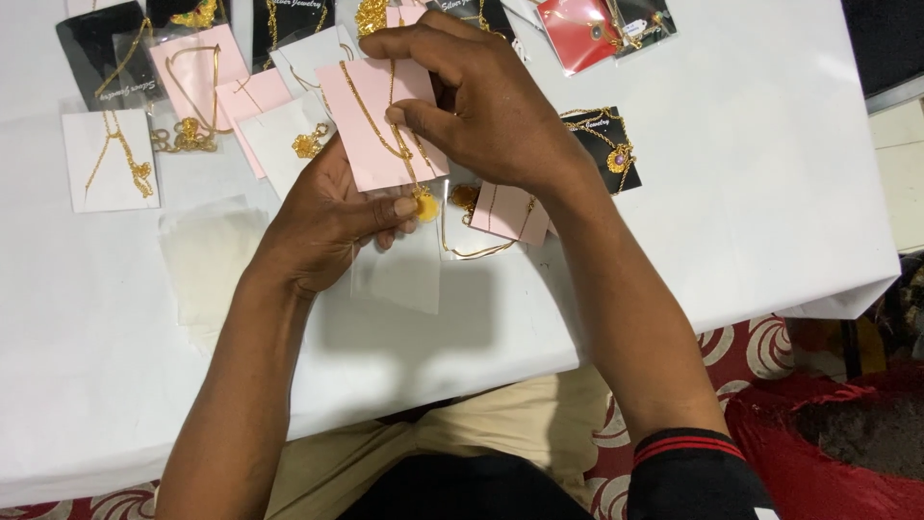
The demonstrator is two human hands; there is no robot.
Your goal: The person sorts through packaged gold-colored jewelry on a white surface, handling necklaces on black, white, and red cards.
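Far edge of the tabletop [770, 193] is packed, so you've got jewellery cards [111, 159] crowding the far left, a black card [606, 144] just right of your right hand [491, 116], and red packets [587, 29] beyond. Right side is wide open. The near strip is bare too, past the clear sleeves [207, 260] by your left hand [322, 226].

The left hand [327, 217] holds a pink card [371, 116] from below, its thumb beside the round gold pendant [426, 205] that hangs at the card's lower edge, while the right hand [481, 106] pinches the gold chain [380, 130] against the card's face. Under the hands a clear plastic sleeve [399, 274] lies on the white worktop [751, 193]. Around them lie more carded gold necklaces: a white card [108, 159] at far left, a black card [606, 144] at right, and a red packet [577, 34] at the top.
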